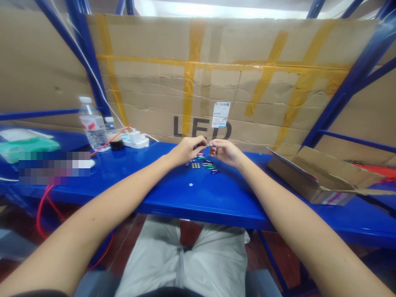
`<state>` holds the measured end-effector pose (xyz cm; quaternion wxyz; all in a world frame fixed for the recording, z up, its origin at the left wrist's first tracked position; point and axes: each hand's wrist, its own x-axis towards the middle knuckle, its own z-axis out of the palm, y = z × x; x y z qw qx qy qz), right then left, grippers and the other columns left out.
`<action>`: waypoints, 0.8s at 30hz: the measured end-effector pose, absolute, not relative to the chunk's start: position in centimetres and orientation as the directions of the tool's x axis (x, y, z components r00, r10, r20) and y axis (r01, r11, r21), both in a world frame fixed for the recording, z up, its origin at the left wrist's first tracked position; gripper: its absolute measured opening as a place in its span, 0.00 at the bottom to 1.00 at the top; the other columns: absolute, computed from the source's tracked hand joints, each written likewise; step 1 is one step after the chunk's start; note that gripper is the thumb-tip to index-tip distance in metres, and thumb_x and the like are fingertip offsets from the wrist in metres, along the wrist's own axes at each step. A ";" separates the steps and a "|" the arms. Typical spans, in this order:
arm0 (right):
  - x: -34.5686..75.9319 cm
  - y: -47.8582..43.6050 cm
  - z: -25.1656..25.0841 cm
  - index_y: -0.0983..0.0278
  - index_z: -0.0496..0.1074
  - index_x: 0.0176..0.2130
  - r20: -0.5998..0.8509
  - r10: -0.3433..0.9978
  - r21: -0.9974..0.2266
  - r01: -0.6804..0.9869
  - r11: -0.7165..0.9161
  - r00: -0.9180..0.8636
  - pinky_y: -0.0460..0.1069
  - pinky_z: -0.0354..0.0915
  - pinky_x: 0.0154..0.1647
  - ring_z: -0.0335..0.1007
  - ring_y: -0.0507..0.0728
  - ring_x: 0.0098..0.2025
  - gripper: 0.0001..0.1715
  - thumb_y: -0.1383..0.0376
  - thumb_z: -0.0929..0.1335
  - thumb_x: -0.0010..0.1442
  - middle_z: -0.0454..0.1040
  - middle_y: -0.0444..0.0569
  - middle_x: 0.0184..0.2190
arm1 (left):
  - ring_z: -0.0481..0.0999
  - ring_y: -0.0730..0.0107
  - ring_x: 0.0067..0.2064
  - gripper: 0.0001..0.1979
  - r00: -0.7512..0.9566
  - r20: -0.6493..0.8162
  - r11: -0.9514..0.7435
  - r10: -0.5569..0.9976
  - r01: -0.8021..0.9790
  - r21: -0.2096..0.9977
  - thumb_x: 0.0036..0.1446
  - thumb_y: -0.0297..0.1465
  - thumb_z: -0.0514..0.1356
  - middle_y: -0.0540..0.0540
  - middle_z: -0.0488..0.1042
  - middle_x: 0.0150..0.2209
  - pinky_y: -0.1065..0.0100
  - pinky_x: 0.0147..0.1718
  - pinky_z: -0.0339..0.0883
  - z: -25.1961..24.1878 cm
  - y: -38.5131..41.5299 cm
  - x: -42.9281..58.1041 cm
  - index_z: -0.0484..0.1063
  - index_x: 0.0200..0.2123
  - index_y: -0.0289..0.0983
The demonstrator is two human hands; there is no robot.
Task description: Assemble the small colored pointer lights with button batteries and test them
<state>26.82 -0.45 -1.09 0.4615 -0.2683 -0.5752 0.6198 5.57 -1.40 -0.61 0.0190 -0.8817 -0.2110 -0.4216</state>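
Both arms reach forward over a blue metal shelf. My left hand and my right hand meet fingertip to fingertip, each pinched on a small silvery part held between them. Just below the hands lie a few small coloured carabiner clips, green, purple and blue, and a cluster of little metal rings on the shelf surface.
An open cardboard box lies at the right. A water bottle, a second smaller bottle and a white power strip with a red cable stand at the left. Taped cardboard marked LED walls the back.
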 end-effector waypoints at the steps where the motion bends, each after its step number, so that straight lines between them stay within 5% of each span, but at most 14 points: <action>1: 26.8 -0.4 -1.1 0.64 0.74 0.31 0.193 0.883 -0.961 -0.266 0.081 -0.428 0.50 0.61 0.34 0.61 0.52 0.27 0.04 0.67 0.72 0.51 0.65 0.42 0.21 | 0.78 0.71 0.36 0.05 0.552 0.753 -0.909 0.358 0.391 0.145 0.63 0.27 0.57 0.47 0.80 0.36 0.68 0.38 0.71 -0.6 -1.4 5.6 0.73 0.40 0.37; 24: 26.7 -0.5 -1.2 0.65 0.72 0.31 0.088 0.887 -0.954 -0.294 -0.056 -0.454 0.50 0.61 0.35 0.61 0.52 0.27 0.02 0.70 0.70 0.52 0.65 0.43 0.22 | 0.77 0.73 0.33 0.07 0.516 0.775 -0.891 0.364 0.435 0.130 0.63 0.30 0.58 0.47 0.80 0.35 0.69 0.35 0.70 -0.6 -1.5 5.6 0.75 0.40 0.36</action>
